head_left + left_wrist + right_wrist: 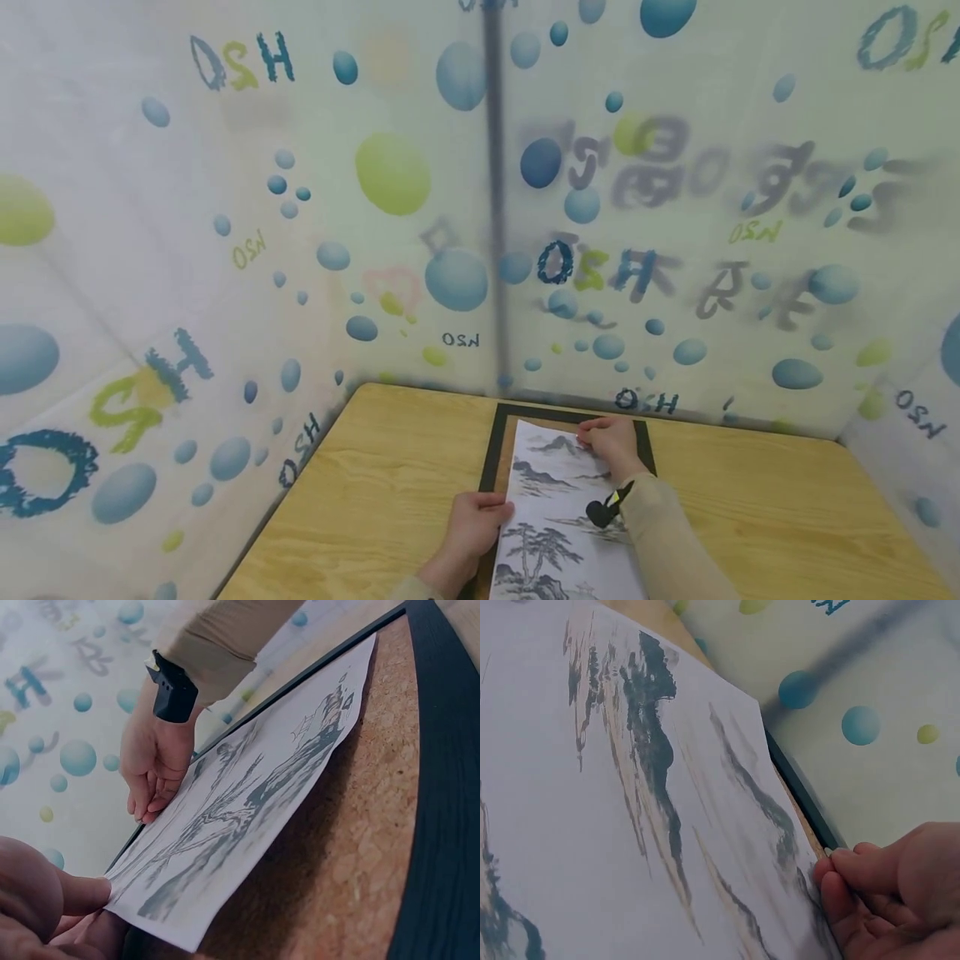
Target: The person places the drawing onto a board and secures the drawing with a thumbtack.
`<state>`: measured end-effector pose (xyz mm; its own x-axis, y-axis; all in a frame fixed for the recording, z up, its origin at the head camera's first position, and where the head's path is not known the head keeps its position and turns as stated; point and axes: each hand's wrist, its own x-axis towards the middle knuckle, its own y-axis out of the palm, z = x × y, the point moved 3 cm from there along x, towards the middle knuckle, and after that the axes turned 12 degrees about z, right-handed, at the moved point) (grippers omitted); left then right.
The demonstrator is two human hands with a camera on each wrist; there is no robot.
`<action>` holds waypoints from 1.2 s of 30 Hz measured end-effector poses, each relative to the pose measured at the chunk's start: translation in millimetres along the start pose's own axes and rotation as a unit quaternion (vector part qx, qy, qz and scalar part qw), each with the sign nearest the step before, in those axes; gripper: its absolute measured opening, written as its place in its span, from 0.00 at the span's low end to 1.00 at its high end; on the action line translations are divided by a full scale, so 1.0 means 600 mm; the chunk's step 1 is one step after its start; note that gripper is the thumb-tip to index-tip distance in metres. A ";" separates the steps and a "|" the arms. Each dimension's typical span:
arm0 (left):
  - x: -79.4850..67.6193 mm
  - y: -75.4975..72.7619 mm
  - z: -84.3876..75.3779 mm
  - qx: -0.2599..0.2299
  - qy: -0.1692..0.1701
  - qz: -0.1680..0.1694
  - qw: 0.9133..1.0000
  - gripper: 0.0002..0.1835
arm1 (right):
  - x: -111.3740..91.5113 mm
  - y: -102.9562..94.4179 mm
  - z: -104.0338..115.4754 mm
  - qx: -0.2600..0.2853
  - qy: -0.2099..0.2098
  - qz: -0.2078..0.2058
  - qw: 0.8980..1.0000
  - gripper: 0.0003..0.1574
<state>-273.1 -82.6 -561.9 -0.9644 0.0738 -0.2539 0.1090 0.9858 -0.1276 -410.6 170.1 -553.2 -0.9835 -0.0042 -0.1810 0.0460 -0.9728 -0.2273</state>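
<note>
A long white sheet with an ink landscape painting [536, 507] lies over a corkboard [375, 802] with a black frame [491, 458]. My left hand [474, 525] pinches the sheet's left edge, thumb on top and fingers below. In the left wrist view that edge is lifted off the cork and casts a shadow. At the sheet's upper right my right hand [615, 446] has thumb and index finger pinched together at the paper's edge. The right wrist view shows these fingertips [825, 868] right at the border, hiding whatever is between them.
The board stands on a light wooden table [397, 467], near its back edge. Behind it hangs a pale curtain [420, 350] printed with bubbles and letters. A black device [174, 691] is strapped to the right wrist over a beige sleeve [671, 533].
</note>
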 end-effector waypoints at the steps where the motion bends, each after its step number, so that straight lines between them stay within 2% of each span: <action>1: 0.000 0.001 -0.001 -0.001 0.003 0.003 1.000 0.11 | 0.000 0.000 0.002 -0.008 0.001 0.000 1.000 0.04; 7: -0.002 0.001 -0.003 -0.002 0.000 0.015 1.000 0.12 | -0.001 0.001 0.016 -0.071 0.008 0.005 0.997 0.05; 13: -0.005 -0.002 -0.004 0.003 0.004 0.013 1.000 0.12 | 0.000 0.002 0.023 -0.146 0.012 0.003 0.989 0.05; 19: -0.006 -0.004 -0.003 0.003 0.020 0.013 1.000 0.12 | 0.003 0.002 0.021 -0.127 -0.001 0.000 0.992 0.04; 23: -0.003 -0.002 -0.001 0.001 0.016 0.013 1.000 0.12 | 0.002 -0.001 0.017 -0.124 -0.004 -0.005 0.992 0.04; 28: 0.002 0.005 0.001 -0.001 0.017 0.020 1.000 0.12 | -0.007 -0.008 0.014 -0.141 0.014 -0.027 0.990 0.04; 36: -0.003 -0.001 0.000 0.006 0.017 0.006 1.000 0.11 | -0.012 -0.001 0.025 -0.186 0.026 -0.029 0.982 0.02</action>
<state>-271.7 -83.2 -561.3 -0.9706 0.0909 -0.2228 0.1233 0.9830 -0.1363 -406.2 167.0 -537.3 -0.9766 0.0691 -0.2039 0.0613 -0.8186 -0.5712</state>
